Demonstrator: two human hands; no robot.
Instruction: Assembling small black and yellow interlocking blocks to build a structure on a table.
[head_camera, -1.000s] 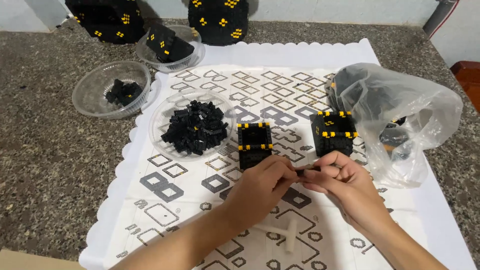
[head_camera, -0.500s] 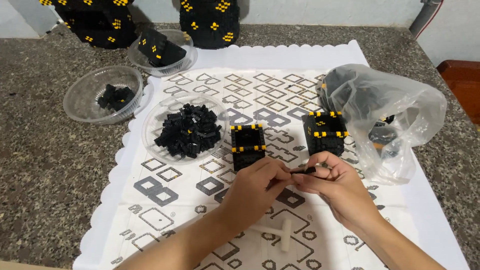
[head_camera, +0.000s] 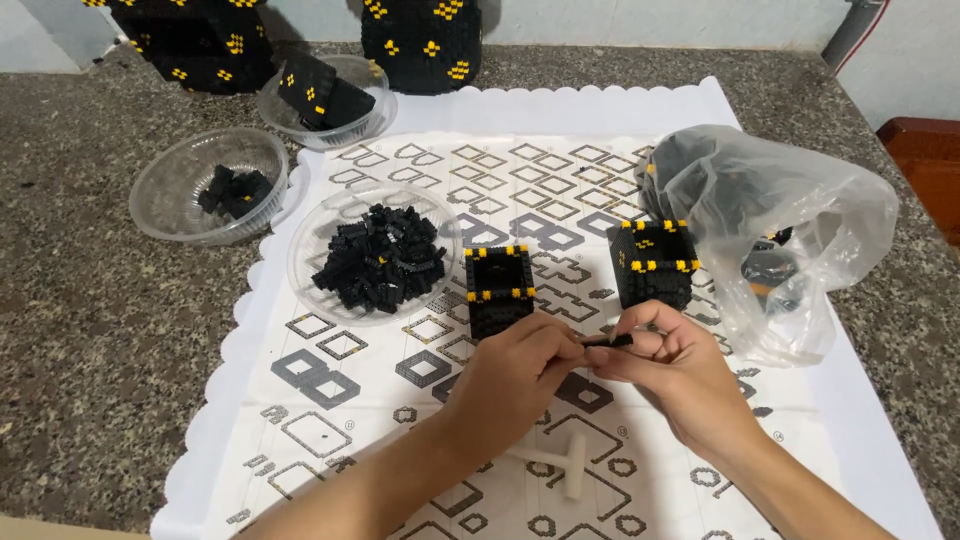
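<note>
Fingertips of both hands are meeting over a small black brick piece (head_camera: 608, 341), pinching it from either end just above the patterned paper sheet (head_camera: 330, 440). The left hand (head_camera: 515, 375) is curling nearly closed, thumb and forefinger gripping the piece's near end, while the right hand (head_camera: 675, 365) is closing its fingers on the far end, probably to steady it for pressing parts together. Just beyond the left hand's knuckles an open-topped black cube with yellow studs (head_camera: 499, 285) is standing; a similar closed cube (head_camera: 654, 260) is sitting just beyond the right hand, beside a crumpled clear plastic bag (head_camera: 800, 230). Further out to the left, a clear dish of loose black bricks (head_camera: 378, 258) is lying within easy reach, likely as the supply. A white T-shaped tool (head_camera: 572, 462) is lying on the sheet beneath the wrists. Two more dishes (head_camera: 210, 185) and larger black builds (head_camera: 420, 40) are resting well apart on the granite counter (head_camera: 80, 340).
</note>
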